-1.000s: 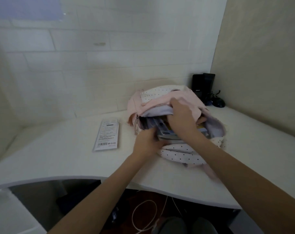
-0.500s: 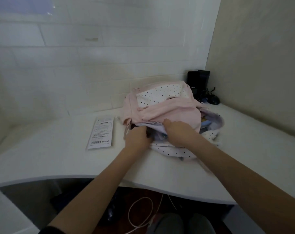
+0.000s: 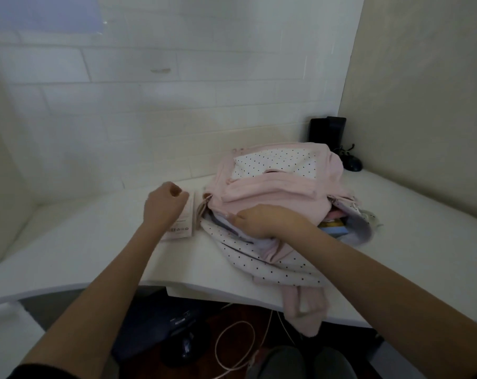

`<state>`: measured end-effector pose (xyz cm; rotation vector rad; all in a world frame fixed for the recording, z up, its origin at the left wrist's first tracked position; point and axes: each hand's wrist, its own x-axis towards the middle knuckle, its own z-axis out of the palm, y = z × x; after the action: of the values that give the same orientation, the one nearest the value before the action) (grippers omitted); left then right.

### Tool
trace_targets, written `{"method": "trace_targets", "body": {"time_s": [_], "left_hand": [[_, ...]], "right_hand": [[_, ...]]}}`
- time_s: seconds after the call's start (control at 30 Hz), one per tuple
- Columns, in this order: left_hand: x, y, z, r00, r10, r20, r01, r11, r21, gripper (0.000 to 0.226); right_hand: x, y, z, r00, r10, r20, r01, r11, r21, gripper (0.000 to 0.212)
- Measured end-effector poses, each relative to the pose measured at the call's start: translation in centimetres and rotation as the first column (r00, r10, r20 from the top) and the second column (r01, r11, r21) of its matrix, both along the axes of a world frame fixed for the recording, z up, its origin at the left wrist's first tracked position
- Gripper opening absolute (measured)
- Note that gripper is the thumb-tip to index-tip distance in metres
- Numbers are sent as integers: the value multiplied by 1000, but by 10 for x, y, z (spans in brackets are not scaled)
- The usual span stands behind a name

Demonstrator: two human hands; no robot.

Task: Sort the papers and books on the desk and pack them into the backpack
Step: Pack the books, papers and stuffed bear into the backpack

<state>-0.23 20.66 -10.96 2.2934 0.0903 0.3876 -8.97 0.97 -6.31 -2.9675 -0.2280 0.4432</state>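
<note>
- our right hand (image 3: 262, 222) grips the open edge of the pink backpack (image 3: 275, 192), which lies on the white desk (image 3: 95, 247).
- our left hand (image 3: 163, 203) hovers loosely curled, holding nothing, over the paper (image 3: 182, 228) just left of the backpack.

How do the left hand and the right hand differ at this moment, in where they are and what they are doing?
The left hand is loosely curled above the white printed packet beside the backpack, holding nothing visible; the right hand rests at the backpack's opening, its fingertips hidden under the pink flap. The left hand is off the backpack; the right hand touches it. Both are bare and reach forward over the white desk.
</note>
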Motion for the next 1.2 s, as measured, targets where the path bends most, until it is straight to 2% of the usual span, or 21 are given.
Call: {"method": "trace_targets", "body": {"time_s": [0.07,0.1,0.13,0.2,0.27,0.33,0.4,0.43,0.5,0.6,0.67,0.73,0.83,0.87,0.93,1.0,1.07,1.1,1.13,1.17,1.2], "left_hand": [[5,5,-17,955,43,-293,45,957,286,89],[6,3,-27,914,72,-400,87,926,367,105],[4,-2,-35,899,97,-427,104,899,425,109],[2,-7,-44,942,76,-328,78,898,434,104],[5,-5,-42,980,51,-194,11,953,304,97],[11,4,-38,985,83,-148,-70,994,89,101],[15,11,-34,980,101,-170,-116,990,-79,104],[16,15,-32,977,104,-184,-135,977,-166,98],[15,22,-22,979,106,-173,-165,913,-372,74],[5,24,-1,969,235,72,-163,836,-524,37],[-5,14,27,944,241,223,-57,789,-612,26],[-13,-5,53,941,115,318,131,742,-658,16],[-23,-43,77,900,-85,428,357,707,-611,8],[-25,-53,81,883,-124,453,407,682,-607,4],[-24,-71,82,864,-179,470,463,651,-602,8],[-20,-81,74,867,-234,440,449,753,-482,19],[-22,-92,56,842,-400,361,494,842,-218,27],[-27,-100,44,807,-513,292,542,840,-23,29],[-33,-110,32,776,-589,224,569,808,151,30],[-39,-118,22,762,-613,207,558,785,270,30],[-40,-123,14,758,-606,242,533,789,306,29]], "right_hand": [[11,1,-9,995,42,92,-38,998,-52,65],[15,2,-13,985,78,153,-67,995,-71,61],[17,4,-18,971,112,213,-93,991,-95,55],[19,6,-26,947,168,275,-148,985,-92,53],[18,9,-30,957,168,237,-178,984,23,59],[17,8,-26,991,112,67,-126,953,276,56],[15,5,-20,976,127,-177,-9,835,551,49],[15,2,-20,961,181,-208,-20,798,602,47],[17,-3,-24,964,237,-116,-119,784,609,40],[20,-5,-29,990,132,40,-123,713,690,24],[28,-1,-21,999,-3,47,-40,482,875,28],[40,6,-3,999,-47,15,-3,232,973,47],[58,11,26,999,-42,16,-16,6,1000,45],[61,6,34,996,-76,49,-51,-25,998,39],[62,-14,51,960,-222,172,-174,12,985,31],[61,-42,68,909,-347,231,-249,-7,968,28],[58,-69,80,892,-411,190,-248,-92,964,34],[56,-81,83,883,-428,191,-245,-74,967,38],[52,-89,84,873,-436,216,-241,-2,970,38],[50,-96,83,865,-433,253,-238,88,967,35],[46,-100,80,861,-424,282,-233,164,959,31]]}}
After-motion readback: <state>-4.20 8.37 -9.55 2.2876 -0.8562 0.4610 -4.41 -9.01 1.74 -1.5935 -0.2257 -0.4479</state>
